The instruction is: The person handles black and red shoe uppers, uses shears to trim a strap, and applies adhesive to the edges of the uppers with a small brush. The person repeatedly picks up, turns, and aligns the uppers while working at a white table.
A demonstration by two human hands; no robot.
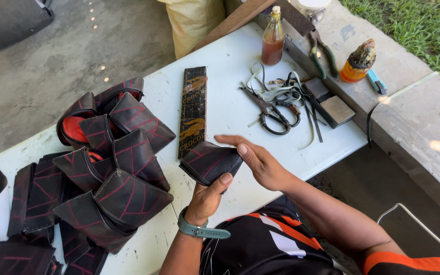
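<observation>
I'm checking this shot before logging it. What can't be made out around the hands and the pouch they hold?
- Head view: the underside of the black pouch, hidden by the left hand gripping it.
- Right hand: its palm faces away.
- Pile of pouches: the lower ones are cut off by the bottom edge.
- Brown bottle: label too small.

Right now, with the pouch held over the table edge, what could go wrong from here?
The left hand grips the dark pouch only at its near corner while the right hand lies flat on it, so it might slip. The open scissors lie near the right hand. The brown bottle at the far table edge could tip.
</observation>
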